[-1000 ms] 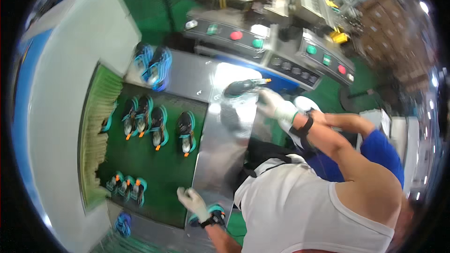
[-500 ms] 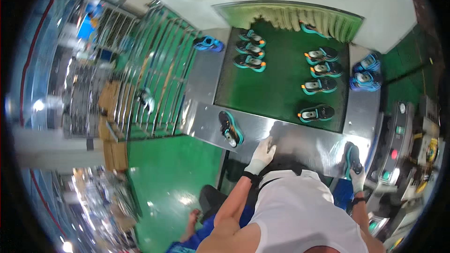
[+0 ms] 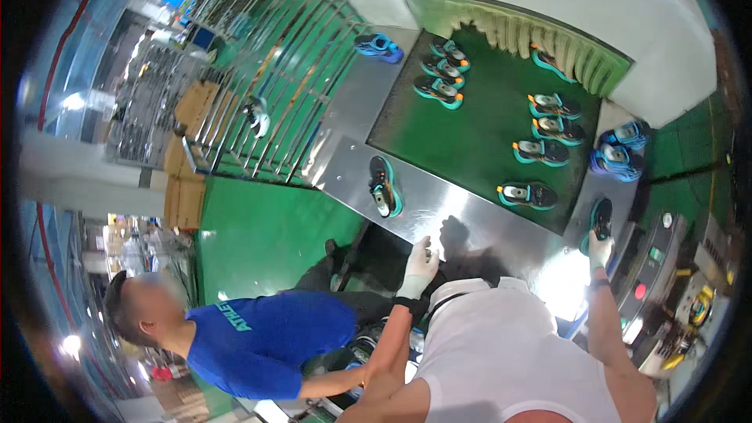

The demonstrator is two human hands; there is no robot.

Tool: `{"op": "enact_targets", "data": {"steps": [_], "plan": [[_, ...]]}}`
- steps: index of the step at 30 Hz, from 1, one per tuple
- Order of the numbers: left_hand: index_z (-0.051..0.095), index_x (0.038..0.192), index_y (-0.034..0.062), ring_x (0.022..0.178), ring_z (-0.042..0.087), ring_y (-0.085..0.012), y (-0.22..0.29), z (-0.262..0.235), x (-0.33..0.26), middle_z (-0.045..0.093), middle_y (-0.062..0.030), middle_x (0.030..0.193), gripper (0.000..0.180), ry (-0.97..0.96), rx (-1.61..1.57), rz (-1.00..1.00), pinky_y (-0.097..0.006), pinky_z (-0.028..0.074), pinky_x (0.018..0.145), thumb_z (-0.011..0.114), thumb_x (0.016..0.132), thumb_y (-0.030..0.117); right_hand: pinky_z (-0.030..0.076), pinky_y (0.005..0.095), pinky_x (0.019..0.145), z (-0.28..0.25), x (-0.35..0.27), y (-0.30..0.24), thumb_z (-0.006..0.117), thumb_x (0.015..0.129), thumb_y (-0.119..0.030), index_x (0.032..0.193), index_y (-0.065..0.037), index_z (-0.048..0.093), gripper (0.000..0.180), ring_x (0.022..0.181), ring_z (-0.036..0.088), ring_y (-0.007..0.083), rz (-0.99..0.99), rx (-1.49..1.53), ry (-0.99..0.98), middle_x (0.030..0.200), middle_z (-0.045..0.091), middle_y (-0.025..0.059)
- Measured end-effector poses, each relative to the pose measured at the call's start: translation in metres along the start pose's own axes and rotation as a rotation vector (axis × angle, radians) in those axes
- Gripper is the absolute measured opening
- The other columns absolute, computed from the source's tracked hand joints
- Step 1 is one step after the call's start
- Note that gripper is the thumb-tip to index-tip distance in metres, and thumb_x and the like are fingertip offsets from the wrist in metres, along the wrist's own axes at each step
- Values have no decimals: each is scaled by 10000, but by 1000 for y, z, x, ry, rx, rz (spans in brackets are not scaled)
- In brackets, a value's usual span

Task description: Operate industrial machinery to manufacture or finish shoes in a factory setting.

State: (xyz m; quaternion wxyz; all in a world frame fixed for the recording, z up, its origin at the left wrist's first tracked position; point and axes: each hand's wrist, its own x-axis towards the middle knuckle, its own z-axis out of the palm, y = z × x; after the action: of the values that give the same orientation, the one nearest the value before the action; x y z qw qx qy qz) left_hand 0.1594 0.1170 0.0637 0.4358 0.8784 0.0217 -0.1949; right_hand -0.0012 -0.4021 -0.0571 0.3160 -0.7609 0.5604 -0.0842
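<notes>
- Steel table (image 3: pixel 470 215): shiny sheet-metal surround, taken as the landmark; it framed the belt on its near, left and right sides.
- Belt (image 3: pixel 478 133): green mat set into the table, running back to a fringed curtain; several teal-soled shoes lay on it in pairs and singles.
- Rack (image 3: pixel 266 94): metal-bar frame left of the table, one pale shoe resting on it.
- Person in blue (image 3: pixel 258 337): crouched below the table's near-left corner, over the green floor.
- Control panel (image 3: pixel 654 266): right of the table's near-right corner, with round buttons.
- Blue shoes (image 3: pixel 619 149): a pair on the table's right strip, beyond the right hand.
- Dark shoe (image 3: pixel 601 223): black upper, teal sole, on the table's near-right corner. Judged light, with a soft upper and a stiffer, grippy sole; best taken round the heel or midfoot.
- Loose shoe (image 3: pixel 384 186): same kind, lying alone on the table's near strip, apart from both hands.
- Right hand (image 3: pixel 600 251): white-gloved, closed round the dark shoe's heel end.
- Left hand (image 3: pixel 419 266): white-gloved, slack-fingered, holding nothing, resting at the table's near edge.
</notes>
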Motion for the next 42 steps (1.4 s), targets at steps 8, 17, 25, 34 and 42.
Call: {"op": "enact_targets", "data": {"steps": [8, 17, 25, 34, 42], "plan": [[548, 1361, -22, 1087, 676, -307, -4, -27, 10, 657, -204, 1229, 477, -22, 248, 86, -388, 531, 965, 668, 946, 179, 536, 438, 906, 19, 6, 1, 838, 757, -371, 1163, 84, 537, 680, 984, 709, 404, 121, 10, 68, 1040, 701, 268], [535, 1350, -51, 1123, 648, -304, 10, -62, 121, 641, -217, 1245, 479, -80, 298, 382, -394, 515, 983, 676, 952, 175, 454, 416, 1072, -25, -56, -35, 759, 870, -267, 1475, 54, 402, 772, 1267, 591, 391, -59, 24, 116, 1345, 602, 281], [519, 1392, -25, 1137, 651, -318, 26, -48, 257, 641, -209, 1267, 500, -261, 156, 365, -398, 516, 994, 665, 957, 173, 495, 395, 1015, -17, -259, -25, 719, 955, -275, 1394, 49, 505, 586, 1237, 593, 303, 178, 144, -44, 1313, 614, 237], [550, 1325, -103, 1167, 616, -374, 29, -98, 408, 615, -267, 1263, 440, -258, 268, 426, -415, 485, 1016, 623, 961, 133, 534, 378, 677, -1, -299, -128, 498, 1038, -306, 858, 47, 679, 435, 691, 689, 235, 345, -82, -6, 760, 725, 136], [627, 1067, -73, 1004, 635, -451, -60, -113, 443, 664, -279, 1069, 386, -308, 522, 288, -489, 491, 893, 706, 902, 267, 528, 401, 835, 4, -210, -226, 562, 904, -103, 1078, -67, 648, 197, 862, 650, 286, 243, 82, -124, 957, 661, 136]]}}
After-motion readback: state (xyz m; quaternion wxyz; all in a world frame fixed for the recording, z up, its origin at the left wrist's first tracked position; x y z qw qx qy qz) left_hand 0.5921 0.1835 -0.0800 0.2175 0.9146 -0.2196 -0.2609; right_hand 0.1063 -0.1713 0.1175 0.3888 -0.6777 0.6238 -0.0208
